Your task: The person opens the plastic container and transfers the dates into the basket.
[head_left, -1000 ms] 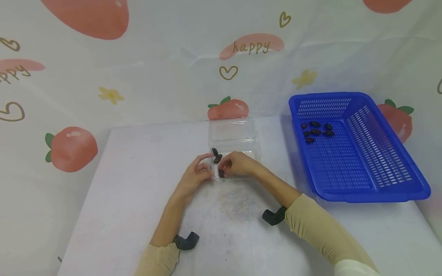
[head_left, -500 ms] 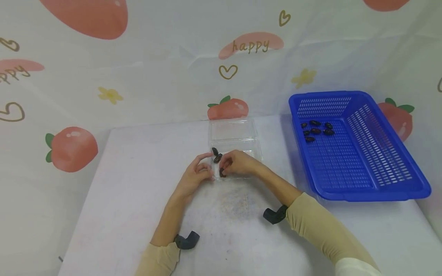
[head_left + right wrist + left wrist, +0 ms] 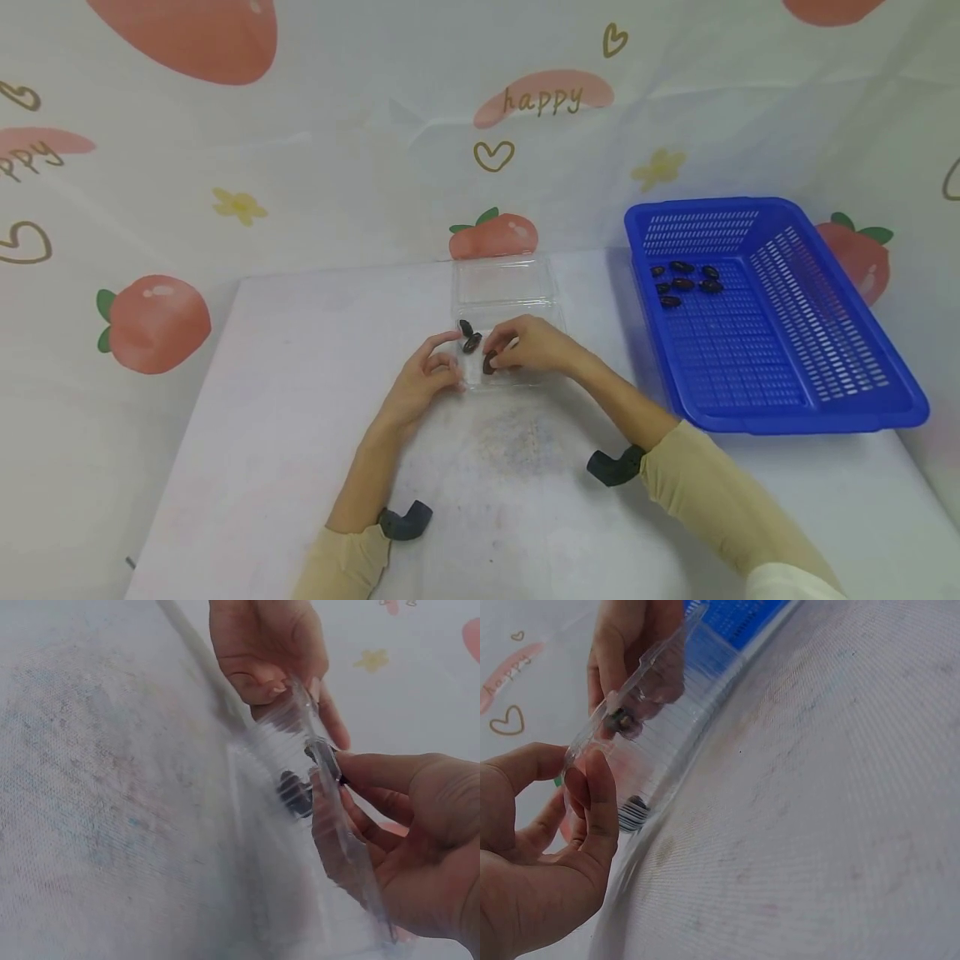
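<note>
A clear plastic clamshell box [image 3: 504,282] lies with its lid folded back toward the wall. My left hand [image 3: 422,385] holds the box by its left rim, fingers around the edge in the left wrist view. Over the tray part, my right hand [image 3: 538,344] pinches a dark oval fruit [image 3: 488,363] between thumb and fingers. Two more such fruits, an upper one [image 3: 466,328] and a lower one [image 3: 472,342], rest at the tray's left side. In the right wrist view, the held fruit is partly hidden behind the box's clear wall [image 3: 349,847].
A blue perforated basket [image 3: 795,423] stands on the right of the white table [image 3: 315,350]. Several dark fruits [image 3: 682,284] lie in its far left corner. A printed cloth [image 3: 360,183] hangs behind the table. Black curved mounts [image 3: 617,467] sit at both wrists.
My right hand has shifted slightly right and away from me with the pinched fruit, off the tray's near edge. The left hand stays at the box's rim.
</note>
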Tool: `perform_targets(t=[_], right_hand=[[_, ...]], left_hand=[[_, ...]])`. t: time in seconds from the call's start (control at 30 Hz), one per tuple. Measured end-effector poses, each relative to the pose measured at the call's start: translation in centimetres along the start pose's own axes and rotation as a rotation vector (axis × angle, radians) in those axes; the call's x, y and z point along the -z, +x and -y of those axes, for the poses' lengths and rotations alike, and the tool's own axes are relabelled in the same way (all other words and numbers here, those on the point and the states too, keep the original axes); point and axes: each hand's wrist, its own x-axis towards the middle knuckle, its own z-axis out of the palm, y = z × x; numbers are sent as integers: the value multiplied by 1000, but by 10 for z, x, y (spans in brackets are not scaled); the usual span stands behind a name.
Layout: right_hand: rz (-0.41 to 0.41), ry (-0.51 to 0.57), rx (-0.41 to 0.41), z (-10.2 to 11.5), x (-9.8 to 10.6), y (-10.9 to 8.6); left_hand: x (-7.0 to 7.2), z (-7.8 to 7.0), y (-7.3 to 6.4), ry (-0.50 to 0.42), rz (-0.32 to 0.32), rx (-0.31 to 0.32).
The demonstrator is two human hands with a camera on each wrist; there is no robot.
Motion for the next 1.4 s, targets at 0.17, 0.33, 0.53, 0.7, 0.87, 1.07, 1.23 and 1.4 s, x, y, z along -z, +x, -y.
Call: perform_targets(t=[0.17, 0.33, 0.53, 0.7, 0.87, 1.07, 1.23, 1.4], right_hand=[[-16, 42, 4, -1, 9, -6], [-28, 112, 13, 0, 18, -14], [-57, 173, -7, 4, 30, -24], [-67, 194, -17, 11, 42, -37], [-81, 239, -1, 8, 55, -45], [-116, 273, 19, 11, 75, -55], [-148, 239, 5, 11, 93, -64], [-195, 221, -43, 7, 107, -70]], left_hand=[[0, 1, 1, -2, 1, -1], [1, 2, 2, -11, -3, 4], [1, 2, 1, -20, -5, 9], [0, 1, 1, -26, 0, 6], [0, 2, 1, -27, -3, 1], [0, -1, 0, -26, -10, 25], [-3, -8, -2, -16, 6, 35], [-6, -13, -3, -3, 12, 33]])
